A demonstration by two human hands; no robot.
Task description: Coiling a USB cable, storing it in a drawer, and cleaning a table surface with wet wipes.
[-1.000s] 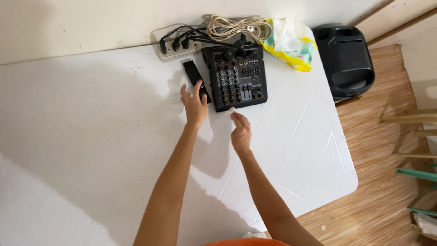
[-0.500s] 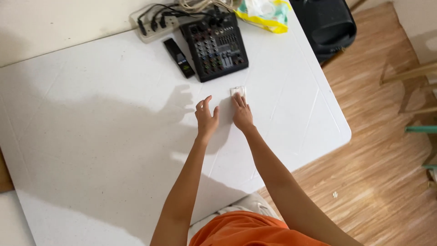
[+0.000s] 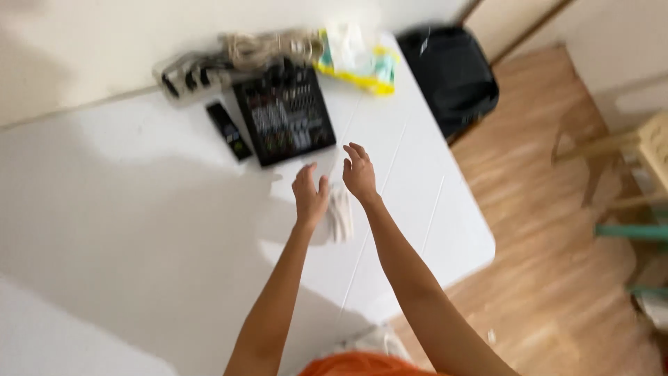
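Note:
The picture is motion-blurred. My left hand [image 3: 309,195] hovers over the white table [image 3: 139,209] with fingers spread, just short of the black audio mixer [image 3: 285,115]. My right hand [image 3: 360,173] is beside it, fingers apart, holding nothing. A crumpled white wipe [image 3: 341,217] lies on the table between my two wrists, touching or nearly touching my left wrist. A black remote [image 3: 228,131] lies left of the mixer.
A power strip [image 3: 186,73] with plugs and a coiled beige cable [image 3: 268,47] sit at the back by the wall. A yellow-green wipes pack [image 3: 356,59] lies behind the mixer. A black speaker [image 3: 452,76] stands past the table's right edge on wooden floor; chairs [image 3: 626,167] are at right.
My right hand has come off the white wipe, which now lies between my wrists. Both hands have moved forward toward the mixer, and the view has swung and blurred.

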